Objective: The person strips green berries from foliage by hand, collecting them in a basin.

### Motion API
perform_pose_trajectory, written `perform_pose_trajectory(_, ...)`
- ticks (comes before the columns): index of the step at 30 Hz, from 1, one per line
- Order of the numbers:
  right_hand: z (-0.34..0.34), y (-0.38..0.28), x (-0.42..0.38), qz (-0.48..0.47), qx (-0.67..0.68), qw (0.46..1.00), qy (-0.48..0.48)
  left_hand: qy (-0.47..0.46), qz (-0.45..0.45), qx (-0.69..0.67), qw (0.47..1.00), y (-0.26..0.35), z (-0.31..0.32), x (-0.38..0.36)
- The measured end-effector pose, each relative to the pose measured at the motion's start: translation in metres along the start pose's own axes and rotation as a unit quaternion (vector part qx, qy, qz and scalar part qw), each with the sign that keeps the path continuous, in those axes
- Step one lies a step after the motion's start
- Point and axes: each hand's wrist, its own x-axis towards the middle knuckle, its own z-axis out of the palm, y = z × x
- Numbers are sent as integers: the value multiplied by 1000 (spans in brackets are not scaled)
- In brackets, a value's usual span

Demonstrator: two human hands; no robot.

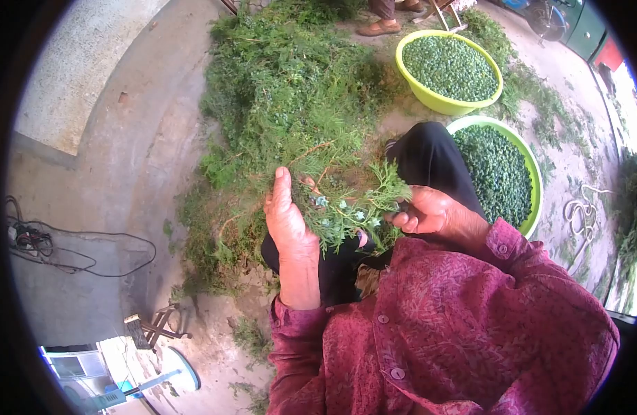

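Observation:
My left hand [287,221] grips a leafy green sprig [349,207] that bears small pale-green berries, holding it over my lap. My right hand [429,211] pinches the sprig's tip between thumb and fingers. Both hands sit just in front of my dark trouser knee [429,155]. My sleeves and shirt are dark red with a leaf pattern.
A big heap of green branches [291,90] covers the concrete floor ahead. Two lime-green basins full of green berries stand to the right, one far [409,47] and one near [536,180]. Another person's sandalled foot [377,28] is at the top. Cables [69,249] lie on the left.

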Motion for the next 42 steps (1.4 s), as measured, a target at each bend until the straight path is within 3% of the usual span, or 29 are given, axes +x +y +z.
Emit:
perform_pose_trajectory(1,-3,-4,2,24,11,995,-96,5,-8,5,1000,3,0,0)
perform_pose_trajectory(2,-3,-4,5,25,12,995,-96,7,-8,6,1000,5,0,-1)
perform_pose_trajectory(4,1,-2,10,-74,-63,993,-66,-9,-23,5,1000,7,0,-3)
perform_pose_trajectory(5,-9,-4,22,-65,-48,983,-167,-10,-23,6,1000,6,0,-2)
perform_pose_trajectory(6,-13,-3,24,-65,-47,983,-168,-16,-18,12,1000,4,-2,-1)
perform_pose_trajectory(9,-3,-2,28,-76,-74,938,-330,-12,-19,21,1000,0,-4,0)
perform_pose_trajectory(10,-1,-1,28,-74,-73,938,-330,-4,-25,25,999,-1,-4,1)
perform_pose_trajectory(12,4,-1,26,-149,-219,936,-232,0,-22,26,999,-3,-8,6)
perform_pose_trajectory(16,6,-4,20,-192,-168,936,-242,8,-15,22,1000,1,-6,8)
perform_pose_trajectory(18,6,-9,17,-246,-308,917,-61,34,5,-1,999,7,-3,10)
perform_pose_trajectory(19,-3,-12,14,-248,-309,916,-61,62,22,-25,998,9,-3,11)
perform_pose_trajectory(20,-16,-19,10,-204,-263,942,-28,6,31,-15,999,16,-12,16)
perform_pose_trajectory(21,-23,-22,9,-156,-215,964,4,21,30,-5,999,18,-14,18)
perform_pose_trajectory(25,-4,-7,1,-107,-86,987,-81,44,15,10,999,17,-7,17)
perform_pose_trajectory(29,12,-2,16,-98,-180,965,-161,40,-15,-8,999,6,-10,20)
perform_pose_trajectory(32,27,4,16,-103,-149,979,-97,40,3,-3,999,7,-10,19)
perform_pose_trajectory(37,37,5,9,-132,-194,961,-148,38,-5,2,999,7,-13,18)
perform_pose_trajectory(39,51,11,1,-170,-157,972,37,32,-13,8,999,8,-13,18)
perform_pose_trajectory(40,49,10,0,-168,-157,972,39,39,-7,5,999,8,-12,18)
perform_pose_trajectory(42,41,6,-2,-147,-243,956,-78,46,-1,2,999,7,-12,19)
